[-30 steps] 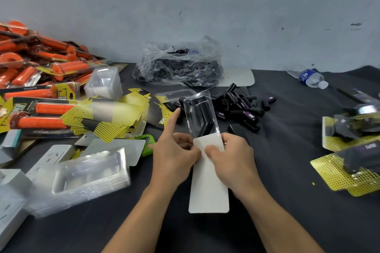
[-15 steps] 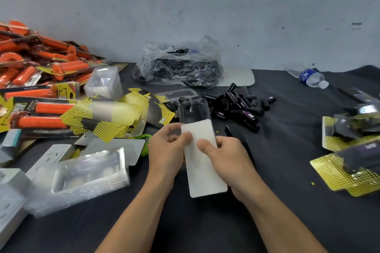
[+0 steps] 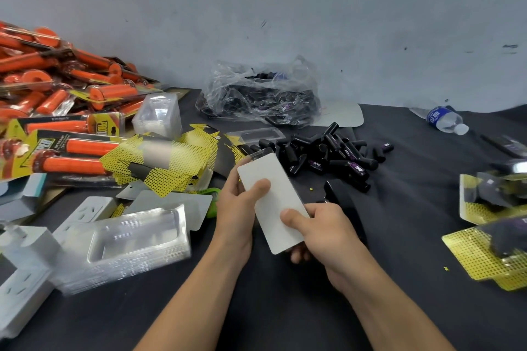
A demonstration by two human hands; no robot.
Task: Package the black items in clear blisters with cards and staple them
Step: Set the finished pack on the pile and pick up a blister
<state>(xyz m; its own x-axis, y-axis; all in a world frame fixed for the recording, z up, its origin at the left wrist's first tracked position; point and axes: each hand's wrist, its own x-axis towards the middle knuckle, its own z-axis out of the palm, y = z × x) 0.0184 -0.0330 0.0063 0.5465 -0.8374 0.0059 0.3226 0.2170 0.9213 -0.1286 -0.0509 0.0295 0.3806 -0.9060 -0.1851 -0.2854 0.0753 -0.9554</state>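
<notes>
Both hands (image 3: 237,208) (image 3: 328,232) have pushed card (image 3: 266,172) over blister (image 3: 257,153).

likely a stapler (image 3: 343,202) right of card (image 3: 268,172)

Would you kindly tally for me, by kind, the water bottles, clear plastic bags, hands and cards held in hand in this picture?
Water bottle: 1
Plastic bag: 1
Card, gripped from both sides: 1
Hands: 2, the left hand and the right hand
Total: 5
</notes>
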